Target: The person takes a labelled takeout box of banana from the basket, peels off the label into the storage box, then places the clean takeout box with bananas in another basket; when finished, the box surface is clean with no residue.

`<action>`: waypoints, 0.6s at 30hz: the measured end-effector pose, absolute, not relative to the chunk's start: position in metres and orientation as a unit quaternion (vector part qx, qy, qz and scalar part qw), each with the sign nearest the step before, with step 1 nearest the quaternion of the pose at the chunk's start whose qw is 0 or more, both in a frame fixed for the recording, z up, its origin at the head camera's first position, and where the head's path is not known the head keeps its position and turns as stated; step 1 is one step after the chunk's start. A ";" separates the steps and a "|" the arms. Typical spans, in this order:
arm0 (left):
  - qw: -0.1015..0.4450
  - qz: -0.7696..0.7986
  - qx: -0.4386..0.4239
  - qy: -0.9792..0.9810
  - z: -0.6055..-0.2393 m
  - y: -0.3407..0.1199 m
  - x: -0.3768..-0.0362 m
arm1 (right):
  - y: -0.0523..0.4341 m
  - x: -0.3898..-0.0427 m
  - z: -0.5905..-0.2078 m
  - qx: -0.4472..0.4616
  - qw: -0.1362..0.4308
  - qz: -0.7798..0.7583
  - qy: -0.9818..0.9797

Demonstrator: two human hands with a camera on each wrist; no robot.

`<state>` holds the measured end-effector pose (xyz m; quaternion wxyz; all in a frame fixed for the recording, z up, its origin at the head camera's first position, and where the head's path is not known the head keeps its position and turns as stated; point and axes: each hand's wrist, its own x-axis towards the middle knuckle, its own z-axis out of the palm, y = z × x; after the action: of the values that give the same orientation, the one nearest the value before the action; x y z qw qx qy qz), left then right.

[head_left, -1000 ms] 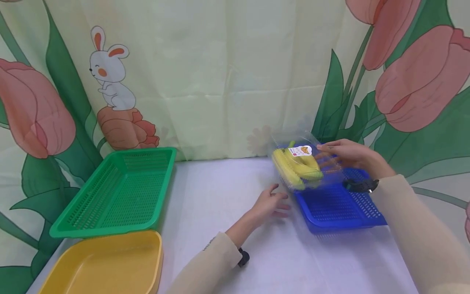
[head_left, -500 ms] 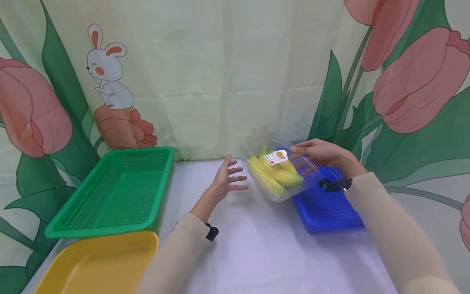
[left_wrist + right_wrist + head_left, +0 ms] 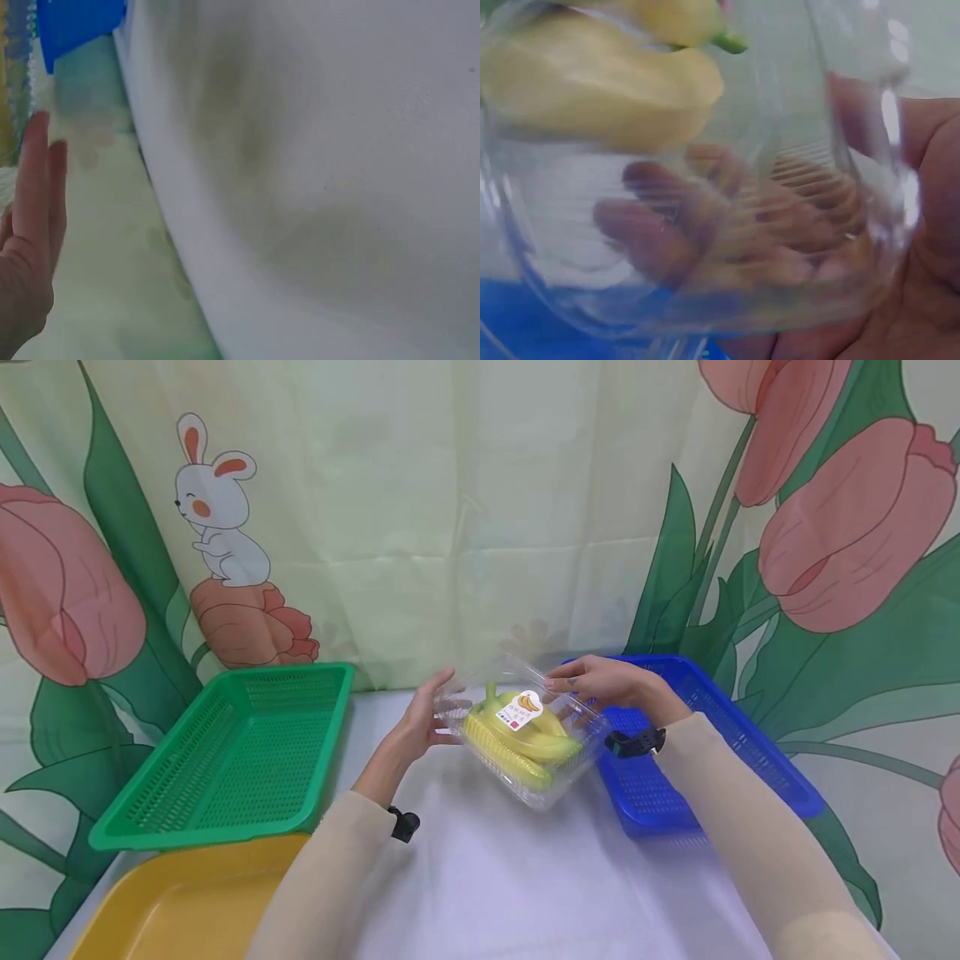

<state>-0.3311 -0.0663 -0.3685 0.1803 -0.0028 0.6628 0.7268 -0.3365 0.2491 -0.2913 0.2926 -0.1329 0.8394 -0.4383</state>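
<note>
A clear plastic box (image 3: 555, 777) of yellow bananas (image 3: 510, 750) with a banana sticker (image 3: 522, 710) is held tilted just above the white table (image 3: 525, 877), left of the blue basket (image 3: 720, 727). My right hand (image 3: 600, 683) grips its right end; in the right wrist view the curled fingers (image 3: 675, 232) show through the box (image 3: 840, 112) beneath the bananas (image 3: 600, 82). My left hand (image 3: 423, 718) touches the box's left end. The left wrist view shows that hand (image 3: 30, 247) with its fingers straight.
A green basket (image 3: 240, 752) stands at the left, with a yellow tray (image 3: 187, 902) in front of it near the table's front edge. A flower-and-rabbit curtain (image 3: 450, 527) hangs behind the table. The left wrist view catches a corner of the blue basket (image 3: 79, 22).
The right hand has carried the banana box left and down, from over the blue basket to above the table's middle. The left hand has lifted off the table and come against the box's left end.
</note>
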 end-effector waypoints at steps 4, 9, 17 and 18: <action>0.227 0.711 0.020 0.665 -0.370 -0.074 -0.328 | 0.244 -0.338 -0.297 -0.135 0.294 -0.432 0.842; 0.249 0.708 0.026 0.661 -0.375 -0.082 -0.322 | 0.240 -0.339 -0.303 -0.131 0.289 -0.426 0.847; 0.187 0.738 -0.024 0.648 -0.381 -0.097 -0.310 | 0.226 -0.337 -0.303 -0.110 0.211 -0.407 0.882; 0.177 0.745 -0.033 0.643 -0.382 -0.099 -0.309 | 0.224 -0.337 -0.302 -0.101 0.201 -0.402 0.887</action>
<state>-0.3088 -0.0991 -0.3816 0.1772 -0.0331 0.6428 0.7445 -0.3365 0.2237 -0.3025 0.2012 -0.1012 0.8874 -0.4023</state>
